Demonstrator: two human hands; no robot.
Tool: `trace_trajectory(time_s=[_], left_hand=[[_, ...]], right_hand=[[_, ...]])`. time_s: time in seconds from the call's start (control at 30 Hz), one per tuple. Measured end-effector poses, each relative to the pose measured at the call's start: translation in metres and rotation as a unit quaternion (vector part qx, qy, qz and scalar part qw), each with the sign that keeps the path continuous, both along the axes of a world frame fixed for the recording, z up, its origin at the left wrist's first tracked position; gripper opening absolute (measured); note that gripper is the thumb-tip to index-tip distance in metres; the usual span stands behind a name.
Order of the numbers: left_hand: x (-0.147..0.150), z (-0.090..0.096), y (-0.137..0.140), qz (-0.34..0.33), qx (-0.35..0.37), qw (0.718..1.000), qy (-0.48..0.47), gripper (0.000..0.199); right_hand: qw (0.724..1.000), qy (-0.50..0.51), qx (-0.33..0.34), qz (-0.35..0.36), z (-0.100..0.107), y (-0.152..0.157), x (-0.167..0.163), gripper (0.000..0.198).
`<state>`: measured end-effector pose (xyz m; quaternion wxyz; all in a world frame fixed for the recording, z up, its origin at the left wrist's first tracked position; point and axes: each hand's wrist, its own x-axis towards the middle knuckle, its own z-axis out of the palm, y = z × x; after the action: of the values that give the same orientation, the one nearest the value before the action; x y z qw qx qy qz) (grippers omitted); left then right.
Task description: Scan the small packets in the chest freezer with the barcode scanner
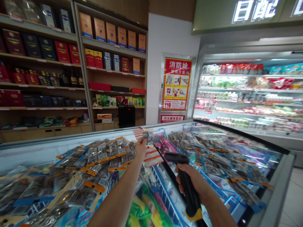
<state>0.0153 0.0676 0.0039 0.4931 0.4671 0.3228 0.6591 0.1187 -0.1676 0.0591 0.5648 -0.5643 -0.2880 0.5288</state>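
Observation:
In the head view my left hand reaches out over the chest freezer and grips a small clear packet with dark contents by its edge. My right hand is wrapped round the handle of a black and yellow barcode scanner. The scanner's head lies to the right of the packet and nearer to me. Orange-and-white price labels lie just under and beside my left hand. Piles of similar packets spread to the left, and more packets lie on the right side.
The freezer's rim runs along the right. Blue wire baskets and green-and-yellow bags show inside. Shelves of boxed bottles stand behind on the left. A red-and-yellow poster and a refrigerated display are beyond.

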Motion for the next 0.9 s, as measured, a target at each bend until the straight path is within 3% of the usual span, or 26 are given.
trace_trajectory(time_s=[0.4,0.7,0.9], left_hand=[[-0.0018,-0.0016,0.0016,-0.031,-0.002,0.999,-0.025,0.027],[-0.0013,-0.0025,0.0037,-0.005,0.013,1.000,-0.003,0.023],[-0.0014,0.0007,0.0021,0.011,0.004,1.000,-0.012,0.020]], right_hand=[[0.999,-0.023,0.033,0.001,0.0000,-0.0041,0.0021,0.023],[0.999,-0.032,0.017,0.009,-0.0004,0.0005,0.0017,0.020],[0.998,-0.029,0.057,0.029,0.0009,0.0001,0.0017,0.025]])
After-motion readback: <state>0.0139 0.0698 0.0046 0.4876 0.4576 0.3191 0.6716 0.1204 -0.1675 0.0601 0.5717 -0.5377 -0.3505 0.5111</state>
